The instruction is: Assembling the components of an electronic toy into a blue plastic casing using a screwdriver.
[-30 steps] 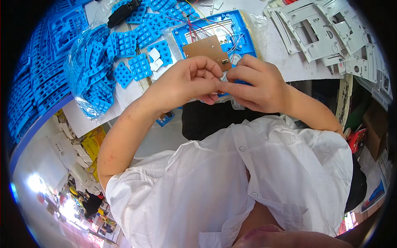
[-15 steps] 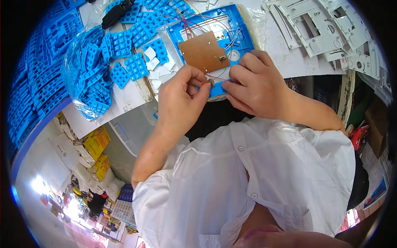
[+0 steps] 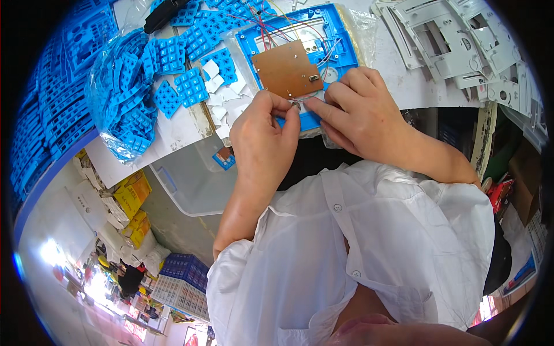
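Note:
My left hand (image 3: 266,126) pinches a small round metallic part (image 3: 296,106) between thumb and forefinger, just below the brown circuit board (image 3: 287,69). Thin wires (image 3: 307,98) lead from around that part toward my right hand (image 3: 362,112). Its bent thumb and index finger close on them near the small part; the fingertips partly hide the contact. Under the board lies an open blue plastic housing (image 3: 348,57), with red and white wires spread inside. Both hands work over the housing's near edge.
Blue keypads (image 3: 192,87) and white scraps (image 3: 216,83) lie left of the housing. A clear bag of keypads (image 3: 124,95) sits farther left, near stacked blue panels (image 3: 63,75). White panels (image 3: 430,40) are piled at the right. Below the table edge is a clear bin (image 3: 193,187).
My right fingertips have moved left, close to the small part in my left hand. The left forearm has shifted right, uncovering more of the bin. The housing moved slightly.

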{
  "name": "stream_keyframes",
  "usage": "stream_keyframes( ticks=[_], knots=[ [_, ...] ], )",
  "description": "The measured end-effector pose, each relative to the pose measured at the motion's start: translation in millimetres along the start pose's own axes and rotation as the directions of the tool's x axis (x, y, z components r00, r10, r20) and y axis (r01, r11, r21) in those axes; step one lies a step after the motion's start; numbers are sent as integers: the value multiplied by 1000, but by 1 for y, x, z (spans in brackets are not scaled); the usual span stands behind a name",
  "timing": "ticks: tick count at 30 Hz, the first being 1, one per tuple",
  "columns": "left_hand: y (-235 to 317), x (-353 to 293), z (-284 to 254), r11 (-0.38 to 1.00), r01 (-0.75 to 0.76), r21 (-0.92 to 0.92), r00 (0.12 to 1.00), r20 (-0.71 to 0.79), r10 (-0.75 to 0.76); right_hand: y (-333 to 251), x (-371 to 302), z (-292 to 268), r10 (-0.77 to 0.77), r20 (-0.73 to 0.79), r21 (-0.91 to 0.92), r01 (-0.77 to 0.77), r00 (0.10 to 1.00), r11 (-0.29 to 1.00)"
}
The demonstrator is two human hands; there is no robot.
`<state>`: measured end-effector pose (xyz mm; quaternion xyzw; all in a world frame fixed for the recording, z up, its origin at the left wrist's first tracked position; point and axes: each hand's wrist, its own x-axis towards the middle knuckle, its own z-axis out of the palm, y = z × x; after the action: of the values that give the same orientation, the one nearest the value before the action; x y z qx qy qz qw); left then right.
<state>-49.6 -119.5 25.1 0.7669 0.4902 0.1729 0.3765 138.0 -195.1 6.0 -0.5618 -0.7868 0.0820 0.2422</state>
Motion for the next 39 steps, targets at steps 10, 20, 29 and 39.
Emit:
stream_keyframes(
  ticks=[10,20,29,39],
  knots=[
    [2,6,-6,999,-4,38,997,74,1,-2,1,2,-44,12,58,44,999,997],
    [-4,5,-8,997,-59,56,993,105,53,-5,4,1,-19,37,25,18,999,1000],
    [-6,5,-9,984,-150,93,984,109,140,-6,2,2,14,35,-40,-13,999,999],
    [3,5,-9,968,-174,178,982,110,156,-5,0,3,-22,40,-52,24,999,998]
  ],
)
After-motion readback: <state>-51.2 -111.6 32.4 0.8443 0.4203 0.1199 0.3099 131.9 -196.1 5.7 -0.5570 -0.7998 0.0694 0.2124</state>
